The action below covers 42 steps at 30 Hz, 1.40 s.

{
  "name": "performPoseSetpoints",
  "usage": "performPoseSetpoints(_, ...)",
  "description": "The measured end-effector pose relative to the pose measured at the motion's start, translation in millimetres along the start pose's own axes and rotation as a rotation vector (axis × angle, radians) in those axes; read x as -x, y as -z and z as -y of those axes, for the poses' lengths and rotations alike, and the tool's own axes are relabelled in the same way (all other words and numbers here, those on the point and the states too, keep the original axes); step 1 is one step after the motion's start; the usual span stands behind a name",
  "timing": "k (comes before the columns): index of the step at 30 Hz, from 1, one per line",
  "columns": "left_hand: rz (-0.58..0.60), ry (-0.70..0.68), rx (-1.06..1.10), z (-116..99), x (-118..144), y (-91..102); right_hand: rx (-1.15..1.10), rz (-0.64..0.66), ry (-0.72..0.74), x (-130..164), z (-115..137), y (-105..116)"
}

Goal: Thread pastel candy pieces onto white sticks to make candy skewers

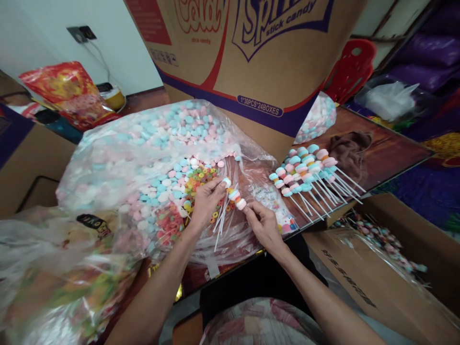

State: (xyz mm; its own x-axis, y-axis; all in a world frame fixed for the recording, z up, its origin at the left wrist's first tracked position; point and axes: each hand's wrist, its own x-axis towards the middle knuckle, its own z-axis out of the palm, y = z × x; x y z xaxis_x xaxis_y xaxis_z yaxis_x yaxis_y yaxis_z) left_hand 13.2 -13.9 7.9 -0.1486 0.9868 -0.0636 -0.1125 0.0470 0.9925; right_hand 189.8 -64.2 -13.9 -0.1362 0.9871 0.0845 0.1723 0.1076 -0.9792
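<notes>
Between my hands is a candy skewer (235, 196) of white, pink, blue and orange pieces. My left hand (206, 201) is closed at its upper end, with fingertips on a pale piece. Several white sticks (222, 218) hang down from under the left fingers. My right hand (264, 225) pinches the lower end of the skewer, next to a pinkish-white piece; its stick is hidden there. Beneath my left hand lie loose ring candies (199, 179) in yellow, green and orange, and red ones (168, 223) beside the wrist. Pastel marshmallow candies (158, 189) spill around them.
A large clear bag (143, 139) of pastel candies covers the table's left. Finished-looking skewers (305, 167) lie stacked at right, near a brown cloth (350, 148). A big carton (251, 62) stands behind. An open carton (388, 278) with candies is at lower right; another bag (68, 282) lies lower left.
</notes>
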Motion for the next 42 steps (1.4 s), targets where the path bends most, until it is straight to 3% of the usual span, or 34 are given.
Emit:
performPoseSetpoints(5,-0.039,-0.256,-0.349,3,6,-2.6,0.0,0.006,-0.002,0,-1,1)
performPoseSetpoints(11,0.003,-0.52,-0.656,-2,13,-12.9,-0.001,-0.029,-0.009,1,3,2)
performPoseSetpoints(19,-0.025,-0.638,-0.831,12,23,-20.8,-0.017,-0.076,0.019,2,5,2)
performPoseSetpoints(25,0.004,-0.589,-0.803,18,30,-19.9,0.019,-0.078,0.031,1,5,3)
performPoseSetpoints(33,-0.055,-0.302,-0.448,4,26,-24.7,-0.048,-0.076,0.011,0,7,2)
performPoseSetpoints(42,-0.071,-0.162,-0.211,-3,19,-2.1,-0.093,-0.068,0.037,-1,9,1)
